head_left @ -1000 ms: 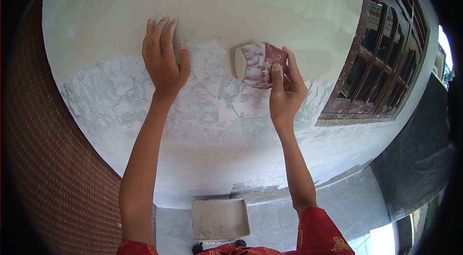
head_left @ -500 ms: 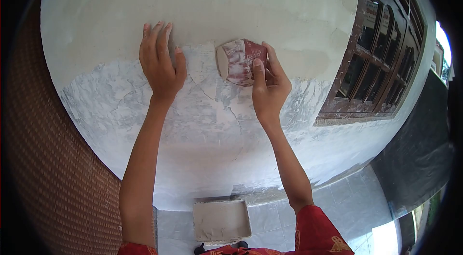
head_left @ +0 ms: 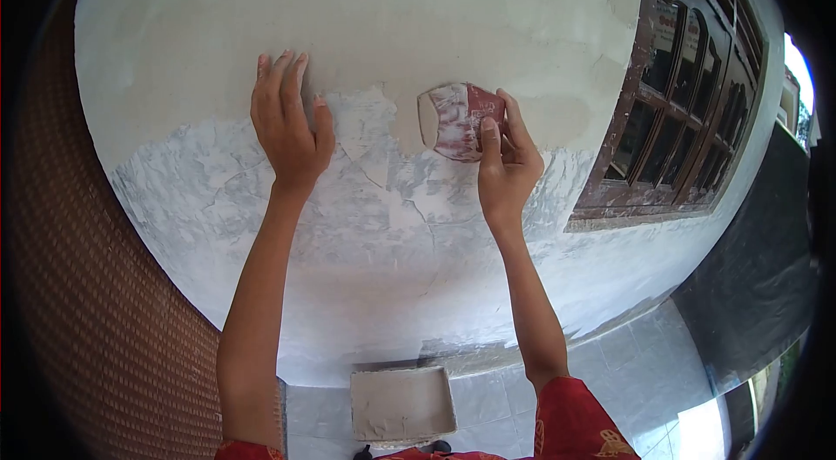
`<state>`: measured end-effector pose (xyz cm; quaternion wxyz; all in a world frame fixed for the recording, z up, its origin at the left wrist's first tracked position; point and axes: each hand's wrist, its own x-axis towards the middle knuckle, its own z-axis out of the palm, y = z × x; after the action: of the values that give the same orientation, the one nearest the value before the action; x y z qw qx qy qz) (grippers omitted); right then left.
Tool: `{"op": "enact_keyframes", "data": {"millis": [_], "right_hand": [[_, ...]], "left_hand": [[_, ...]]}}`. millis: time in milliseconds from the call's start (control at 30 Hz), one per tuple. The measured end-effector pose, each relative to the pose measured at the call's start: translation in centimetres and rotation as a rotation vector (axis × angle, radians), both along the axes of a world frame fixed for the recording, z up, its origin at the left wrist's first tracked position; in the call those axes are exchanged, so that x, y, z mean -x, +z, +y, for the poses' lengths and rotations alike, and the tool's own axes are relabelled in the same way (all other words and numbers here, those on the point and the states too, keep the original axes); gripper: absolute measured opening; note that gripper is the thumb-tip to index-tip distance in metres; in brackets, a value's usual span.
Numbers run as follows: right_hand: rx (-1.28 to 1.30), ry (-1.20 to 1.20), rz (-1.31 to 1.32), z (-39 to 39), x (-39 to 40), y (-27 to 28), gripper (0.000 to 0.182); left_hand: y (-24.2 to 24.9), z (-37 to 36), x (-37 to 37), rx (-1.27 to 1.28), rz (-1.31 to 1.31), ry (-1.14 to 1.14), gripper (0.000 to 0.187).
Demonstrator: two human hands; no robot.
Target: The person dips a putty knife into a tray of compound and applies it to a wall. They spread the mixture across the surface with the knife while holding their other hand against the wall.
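Observation:
My right hand (head_left: pixel 509 151) grips a red, paste-smeared scraper (head_left: pixel 461 120) by its right side, thumb on its face. The scraper lies against the wall (head_left: pixel 366 16), with beige paste along its left edge. Left of it, my left hand (head_left: pixel 292 120) rests on the wall with fingers spread and nothing held. Smooth beige paste covers the upper wall, while a rough white and grey band shows below both hands.
A tray of beige paste (head_left: pixel 403 405) is at the bottom, over the grey tiled floor (head_left: pixel 488 399). At right are a brown wooden window (head_left: pixel 670 103) and a dark sheet (head_left: pixel 749 260). A woven brown surface (head_left: pixel 113 312) lines the left.
My right hand has moved the scraper right and slightly down across the wall, and more beige paste shows to its left. My left hand has barely shifted.

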<state>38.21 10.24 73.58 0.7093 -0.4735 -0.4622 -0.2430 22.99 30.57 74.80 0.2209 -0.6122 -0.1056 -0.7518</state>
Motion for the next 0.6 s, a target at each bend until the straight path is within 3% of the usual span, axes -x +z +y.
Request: {"op": "enact_keyframes", "data": {"millis": [233,367,467,600], "right_hand": [[-0.167,-0.034,0.062,-3.8,-2.8,0.7,0.037],[-0.087,0.125,0.069,-0.3,1.4,1.4,0.037],[0.092,-0.035,0.034,1.6,1.8,1.1,0.034],[-0.205,0.015,0.175,-1.6,-1.1,2.1,0.039]], "left_hand": [[0.1,-0.2,-0.2,0.0,-0.022,-0.013,0.043],[-0.1,0.0,-0.1,-0.005,0.007,0.01,0.044],[0.0,-0.1,0.1,-0.002,0.006,0.001,0.044],[0.1,-0.2,0.0,0.009,0.0,0.011,0.044]]}}
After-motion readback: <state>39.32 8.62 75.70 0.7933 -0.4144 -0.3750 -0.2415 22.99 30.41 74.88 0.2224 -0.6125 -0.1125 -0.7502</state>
